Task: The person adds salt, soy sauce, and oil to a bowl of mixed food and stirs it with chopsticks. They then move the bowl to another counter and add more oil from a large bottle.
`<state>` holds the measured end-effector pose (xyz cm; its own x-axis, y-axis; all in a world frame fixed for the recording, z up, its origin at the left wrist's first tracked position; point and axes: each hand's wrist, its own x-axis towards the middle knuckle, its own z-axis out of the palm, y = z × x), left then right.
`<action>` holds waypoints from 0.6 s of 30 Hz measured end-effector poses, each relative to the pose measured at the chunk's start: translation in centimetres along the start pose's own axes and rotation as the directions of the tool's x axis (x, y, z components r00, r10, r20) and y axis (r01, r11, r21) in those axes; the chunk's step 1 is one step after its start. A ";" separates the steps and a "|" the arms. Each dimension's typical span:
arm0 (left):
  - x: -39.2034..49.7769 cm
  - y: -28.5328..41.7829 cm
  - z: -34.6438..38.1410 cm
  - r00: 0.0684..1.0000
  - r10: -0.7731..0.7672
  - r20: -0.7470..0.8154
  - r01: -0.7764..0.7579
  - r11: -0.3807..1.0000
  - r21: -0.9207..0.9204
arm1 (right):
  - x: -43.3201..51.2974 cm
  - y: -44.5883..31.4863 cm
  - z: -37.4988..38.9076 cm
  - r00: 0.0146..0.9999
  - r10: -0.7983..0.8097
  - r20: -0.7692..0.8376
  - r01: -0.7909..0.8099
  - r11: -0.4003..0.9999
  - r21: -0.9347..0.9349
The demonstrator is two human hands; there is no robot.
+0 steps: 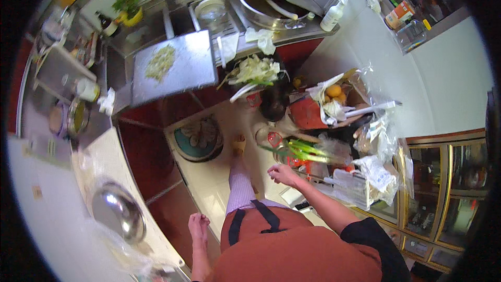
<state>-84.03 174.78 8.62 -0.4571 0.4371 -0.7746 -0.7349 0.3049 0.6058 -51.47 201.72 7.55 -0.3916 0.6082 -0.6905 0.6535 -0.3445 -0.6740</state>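
My left hand [199,225] hangs low beside my apron, its fingers loosely curled with nothing visible in them. Over the floor, my right hand [282,174] is half curled and holds nothing that I can see. Nearest to it are green onions [307,152], their leaves lying across bags at my right. Ahead on the counter, a cutting board [191,60] carries a heap of pale chopped vegetable [160,62]. Vegetable peelings [254,70] fill a dark bin below the counter edge, with a white-and-green stalk hanging over its side.
A large lidded pan [270,8] sits on the stove beside a white spray bottle [333,12]. A metal bowl [119,212] rests on the left worktop. On the floor are a round scale [198,138] and a bag with orange fruit [334,91]. A glass-fronted cabinet [426,192] stands right.
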 end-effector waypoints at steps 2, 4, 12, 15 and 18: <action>3.9 0.7 2.0 0.996 -0.080 -0.046 0.084 0.992 0.099 | 4.5 -0.9 -3.6 0.984 0.060 -0.170 -0.045 0.995 0.093; 7.9 2.2 3.2 0.975 -0.207 -0.076 0.220 0.945 0.240 | 9.7 -1.9 -7.6 0.932 0.084 -0.351 -0.029 0.987 0.160; 17.6 6.3 1.5 0.936 -0.346 -0.072 0.332 0.794 0.509 | 32.8 0.0 -25.8 0.166 0.216 -0.962 -0.072 0.976 0.207; 20.5 6.9 0.7 0.781 -0.612 -0.126 0.525 0.533 0.663 | 40.3 3.9 -31.2 0.136 0.333 -0.933 -0.099 0.942 0.322; 22.9 4.0 2.5 0.803 -0.532 -0.269 0.539 0.456 0.708 | 47.1 8.7 -35.7 0.359 0.316 -0.878 -0.174 0.947 0.269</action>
<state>-96.17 188.15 -6.25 -0.1102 -0.0386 -0.9932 -0.2270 0.9738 -0.0127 -41.08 252.95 -21.47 0.6346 0.7377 -0.2306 0.5126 -0.6250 -0.5888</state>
